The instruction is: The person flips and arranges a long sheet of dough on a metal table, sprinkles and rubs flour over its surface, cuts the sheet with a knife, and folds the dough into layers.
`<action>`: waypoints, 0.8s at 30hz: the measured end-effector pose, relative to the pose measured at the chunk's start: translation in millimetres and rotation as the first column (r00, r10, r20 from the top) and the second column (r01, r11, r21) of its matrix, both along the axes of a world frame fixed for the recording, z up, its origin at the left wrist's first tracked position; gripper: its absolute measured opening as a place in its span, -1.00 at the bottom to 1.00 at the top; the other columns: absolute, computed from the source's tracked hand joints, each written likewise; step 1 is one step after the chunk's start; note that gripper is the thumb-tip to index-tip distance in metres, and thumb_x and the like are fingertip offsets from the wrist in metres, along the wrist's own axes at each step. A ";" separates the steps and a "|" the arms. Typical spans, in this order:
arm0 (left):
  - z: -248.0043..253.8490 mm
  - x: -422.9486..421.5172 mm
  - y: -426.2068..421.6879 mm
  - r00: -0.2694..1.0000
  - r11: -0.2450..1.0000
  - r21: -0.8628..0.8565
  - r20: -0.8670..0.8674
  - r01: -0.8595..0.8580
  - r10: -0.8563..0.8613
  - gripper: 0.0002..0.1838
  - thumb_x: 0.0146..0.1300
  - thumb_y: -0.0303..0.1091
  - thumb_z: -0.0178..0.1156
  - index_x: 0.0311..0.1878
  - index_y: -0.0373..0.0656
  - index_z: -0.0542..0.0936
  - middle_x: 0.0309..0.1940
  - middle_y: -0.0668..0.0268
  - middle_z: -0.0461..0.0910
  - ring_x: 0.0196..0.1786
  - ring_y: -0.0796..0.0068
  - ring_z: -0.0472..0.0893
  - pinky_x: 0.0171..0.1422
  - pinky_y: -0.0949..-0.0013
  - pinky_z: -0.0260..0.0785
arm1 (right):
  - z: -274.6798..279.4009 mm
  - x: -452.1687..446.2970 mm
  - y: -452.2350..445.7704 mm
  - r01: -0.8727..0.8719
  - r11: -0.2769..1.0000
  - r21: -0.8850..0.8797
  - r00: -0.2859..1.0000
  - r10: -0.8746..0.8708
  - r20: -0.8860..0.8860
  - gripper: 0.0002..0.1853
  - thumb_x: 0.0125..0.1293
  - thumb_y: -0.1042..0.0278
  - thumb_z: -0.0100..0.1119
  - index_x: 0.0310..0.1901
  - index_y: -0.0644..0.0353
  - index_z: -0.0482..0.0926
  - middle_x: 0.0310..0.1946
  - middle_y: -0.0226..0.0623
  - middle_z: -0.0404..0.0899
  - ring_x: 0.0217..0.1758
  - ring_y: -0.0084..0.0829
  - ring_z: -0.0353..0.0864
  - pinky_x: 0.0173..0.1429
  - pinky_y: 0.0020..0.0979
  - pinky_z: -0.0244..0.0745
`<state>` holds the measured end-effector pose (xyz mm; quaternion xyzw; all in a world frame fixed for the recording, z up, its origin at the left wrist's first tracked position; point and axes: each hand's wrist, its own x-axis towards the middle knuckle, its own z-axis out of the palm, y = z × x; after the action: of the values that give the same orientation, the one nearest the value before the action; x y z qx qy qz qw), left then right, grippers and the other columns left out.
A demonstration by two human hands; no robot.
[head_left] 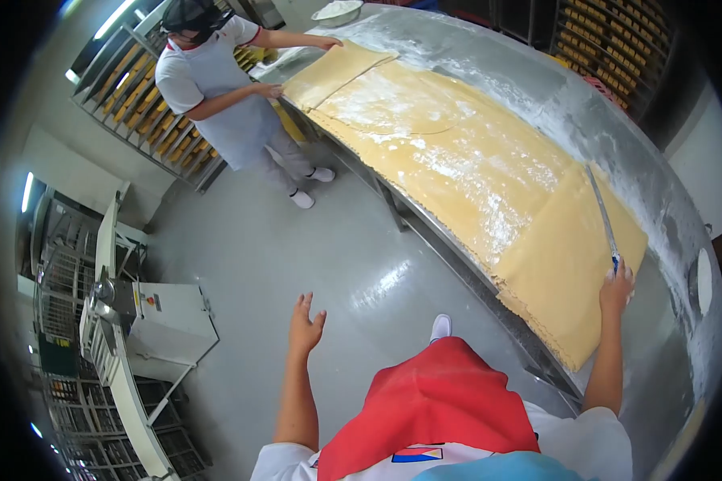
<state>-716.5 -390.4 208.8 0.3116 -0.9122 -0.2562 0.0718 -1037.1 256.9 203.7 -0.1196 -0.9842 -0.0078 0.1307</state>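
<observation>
A large, pale yellow dough sheet (465, 172), dusted with white flour, covers much of the long metal table (658, 160). Its far end and its near end each look folded over into a second layer. At the near right end, my right hand (617, 290) is closed around the blue handle of a long, narrow-bladed knife (601, 210), whose blade lies along the dough and points away from me. My left hand (306, 327) hangs in the air over the floor, fingers apart and nothing in it, away from the table edge.
A co-worker (221, 92) stands at the table's far left, both hands at the dough's far end. A bowl of flour (336, 13) sits at the far edge. Racks of trays (148, 108) stand behind. To my left is a machine with a long white conveyor (122, 365).
</observation>
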 end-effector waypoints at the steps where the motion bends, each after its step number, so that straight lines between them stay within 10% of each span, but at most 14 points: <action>1: -0.3 -10.1 -5.7 1.000 1.000 0.021 0.015 0.004 -0.005 -0.37 0.26 -0.19 0.21 0.36 -0.22 0.35 0.37 -0.14 0.27 0.42 -0.08 0.27 0.47 0.07 0.14 | -2.2 -4.3 2.6 0.006 1.000 -0.001 1.000 -0.005 0.012 -0.48 0.36 0.25 0.08 0.36 -0.01 0.34 0.26 -0.18 0.38 0.32 -0.12 0.33 0.36 0.00 0.21; 11: -101.9 39.1 -69.9 0.829 0.983 0.125 0.557 -0.132 0.041 -0.28 0.23 -0.03 0.22 0.34 -0.32 0.36 0.28 -0.17 0.39 0.28 -0.12 0.44 0.39 0.12 0.28 | 28.8 -9.2 -21.5 0.094 0.994 0.056 0.985 -0.101 0.138 -0.46 0.36 0.36 0.06 0.38 -0.03 0.32 0.17 -0.13 0.44 0.25 -0.10 0.38 0.33 -0.07 0.23; 15: -153.2 94.5 -104.4 0.658 0.970 0.150 0.753 -0.191 0.014 -0.25 0.24 -0.01 0.24 0.40 -0.23 0.31 0.16 -0.08 0.53 -0.08 0.09 0.69 -0.10 0.17 0.58 | 36.1 -1.8 -20.8 0.081 0.995 0.055 0.985 -0.089 0.149 -0.46 0.37 0.33 0.04 0.39 -0.03 0.30 0.18 -0.07 0.43 0.26 -0.07 0.39 0.34 -0.05 0.22; 24: -159.3 130.3 -134.1 0.719 0.834 0.250 0.657 -0.492 0.227 -0.25 0.30 -0.15 0.22 0.47 -0.20 0.18 0.29 -0.05 0.41 0.09 -0.01 0.60 -0.12 0.08 0.64 | 13.0 36.6 -38.6 0.118 0.991 0.068 0.982 -0.127 0.138 -0.46 0.42 0.30 -0.04 0.41 0.14 0.23 0.28 0.07 0.33 0.36 0.02 0.27 0.41 -0.04 0.19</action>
<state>-586.2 -524.5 49.5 0.5594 -0.7314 -0.3084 -0.2388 -1000.5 218.3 216.6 -0.1752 -0.9811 -0.0535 0.0630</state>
